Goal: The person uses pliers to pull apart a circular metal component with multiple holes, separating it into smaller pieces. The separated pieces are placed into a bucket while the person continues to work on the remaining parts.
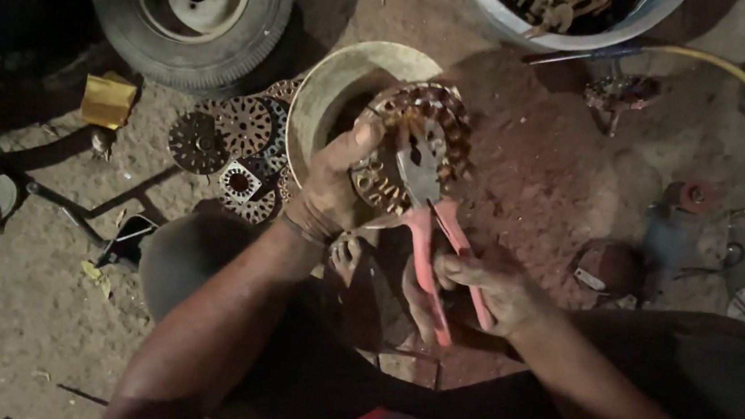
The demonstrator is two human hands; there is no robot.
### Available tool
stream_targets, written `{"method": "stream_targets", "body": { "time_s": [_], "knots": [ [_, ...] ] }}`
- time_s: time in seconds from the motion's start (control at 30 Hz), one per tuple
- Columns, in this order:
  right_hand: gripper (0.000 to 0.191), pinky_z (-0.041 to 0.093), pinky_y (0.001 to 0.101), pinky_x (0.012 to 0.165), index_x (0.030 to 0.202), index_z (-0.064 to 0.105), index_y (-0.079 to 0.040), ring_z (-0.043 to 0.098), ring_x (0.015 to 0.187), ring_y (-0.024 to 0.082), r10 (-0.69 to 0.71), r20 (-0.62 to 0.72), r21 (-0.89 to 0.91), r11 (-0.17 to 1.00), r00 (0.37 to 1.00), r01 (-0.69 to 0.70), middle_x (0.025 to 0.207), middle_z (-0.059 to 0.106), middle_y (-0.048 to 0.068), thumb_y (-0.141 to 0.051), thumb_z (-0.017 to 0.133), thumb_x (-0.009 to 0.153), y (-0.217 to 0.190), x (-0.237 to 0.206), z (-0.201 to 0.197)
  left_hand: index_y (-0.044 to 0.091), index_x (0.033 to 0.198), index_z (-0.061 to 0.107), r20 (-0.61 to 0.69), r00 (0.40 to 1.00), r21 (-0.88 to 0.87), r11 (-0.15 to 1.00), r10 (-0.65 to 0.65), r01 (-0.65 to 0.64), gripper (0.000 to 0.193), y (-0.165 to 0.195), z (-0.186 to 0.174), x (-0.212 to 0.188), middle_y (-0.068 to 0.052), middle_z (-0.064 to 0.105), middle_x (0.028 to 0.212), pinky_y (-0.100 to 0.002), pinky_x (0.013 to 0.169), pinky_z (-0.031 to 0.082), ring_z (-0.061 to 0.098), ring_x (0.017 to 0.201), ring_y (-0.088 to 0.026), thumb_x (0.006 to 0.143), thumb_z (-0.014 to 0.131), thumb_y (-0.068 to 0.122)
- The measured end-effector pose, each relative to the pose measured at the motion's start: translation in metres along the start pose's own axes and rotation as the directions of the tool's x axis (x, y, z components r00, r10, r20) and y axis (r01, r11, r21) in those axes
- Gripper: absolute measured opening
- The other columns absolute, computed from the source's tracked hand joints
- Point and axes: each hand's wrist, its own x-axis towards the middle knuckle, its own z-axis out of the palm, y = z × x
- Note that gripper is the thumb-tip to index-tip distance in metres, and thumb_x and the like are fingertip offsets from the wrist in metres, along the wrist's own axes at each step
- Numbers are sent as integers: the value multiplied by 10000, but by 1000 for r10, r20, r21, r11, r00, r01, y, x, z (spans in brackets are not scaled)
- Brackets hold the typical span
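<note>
Your left hand (331,188) grips the stator (409,150) over the bowl (329,89) at twelve o'clock. Your right hand (482,287) squeezes the pliers (430,215), whose nose bites the copper windings. Most windings remain; bare laminations (230,143) lie at ten o'clock.

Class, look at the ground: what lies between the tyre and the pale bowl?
In the head view, a cluster of flat round slotted metal discs lies on the dirt between the tyre and the bowl.
</note>
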Motion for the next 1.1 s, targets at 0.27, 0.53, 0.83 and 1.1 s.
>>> {"method": "stream_targets", "body": {
  "time_s": [0.27, 0.53, 0.83, 1.1],
  "knots": [
    [362, 571, 325, 614, 1158, 679, -71, 686, 694, 238, -172, -513, -858, 106, 841, -502, 933, 686, 191, -291, 759, 882, -42, -7, 16, 28, 1479, 501, 8, 997, 128, 989, 77, -77, 752, 13, 22, 7, -175, 639, 1355, -469, 1100, 553, 659, 1225, -306, 970, 660, 558],
    [381, 565, 486, 946, 1335, 700, -224, 573, 1190, 312, -544, -374, -731, -326, 752, -599, 1596, 415, 168, -200, 777, 962, -57, -24, -4, 39, 1347, 598, -252, 966, 240, 963, -62, 124, 645, 5, 22, 11, -147, 686, 1246, -445, 987, 596, 701, 1122, -277, 978, 606, 568],
    [447, 546, 507, 952, 1238, 785, -311, 495, 1257, 375, -531, 88, -389, -797, 843, -462, 1385, 523, 95, -234, 856, 803, -41, -26, -25, 28, 1349, 602, -373, 908, 332, 887, -189, 321, 644, 5, 29, 10, -140, 707, 1230, -445, 918, 613, 702, 1108, -270, 956, 644, 536],
    [426, 573, 373, 609, 1262, 612, -66, 684, 625, 184, -312, -386, -921, 79, 868, -382, 854, 704, 70, -394, 611, 992, -14, -4, -22, -17, 1362, 580, -229, 968, 424, 884, -106, 197, 662, 18, 24, -13, -161, 685, 1279, -402, 1051, 581, 683, 1189, -272, 994, 687, 523]
  ]
}}
